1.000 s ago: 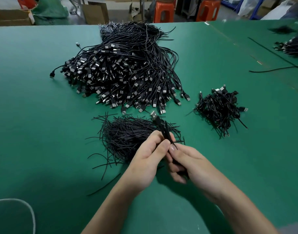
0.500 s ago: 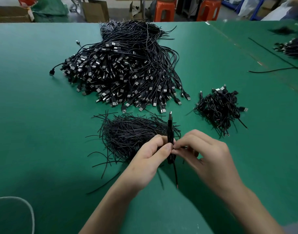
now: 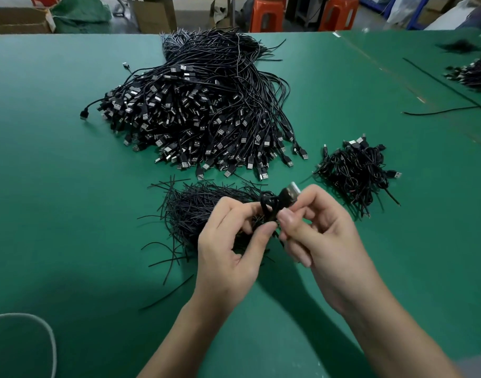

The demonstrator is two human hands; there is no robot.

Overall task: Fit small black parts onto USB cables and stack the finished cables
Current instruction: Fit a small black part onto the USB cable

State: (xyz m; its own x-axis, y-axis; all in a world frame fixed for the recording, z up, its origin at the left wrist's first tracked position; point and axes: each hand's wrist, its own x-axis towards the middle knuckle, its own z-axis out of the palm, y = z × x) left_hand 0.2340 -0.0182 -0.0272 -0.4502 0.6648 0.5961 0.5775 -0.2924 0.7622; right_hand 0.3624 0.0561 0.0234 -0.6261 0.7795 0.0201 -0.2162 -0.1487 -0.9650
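Half a second back the cable (image 3: 269,211) stood upright between the fingertips. Now I see it tipped right, plug (image 3: 291,192) aimed toward the small finished pile (image 3: 354,175), so fitting looks nearly done, stacking next. Left hand (image 3: 231,246) pinches the coiled cable, thumb and forefinger, other fingers curled. Right hand (image 3: 326,241) pinches it just below the plug. Possibly a tie is wound on; too blurred. Tie heap (image 3: 190,211) lies behind the hands, big cable pile (image 3: 206,113) farther back.

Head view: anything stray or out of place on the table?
Minor only: loose thin black ties lie scattered around their heap, and one black USB plug juts left from the large pile of black USB cables.
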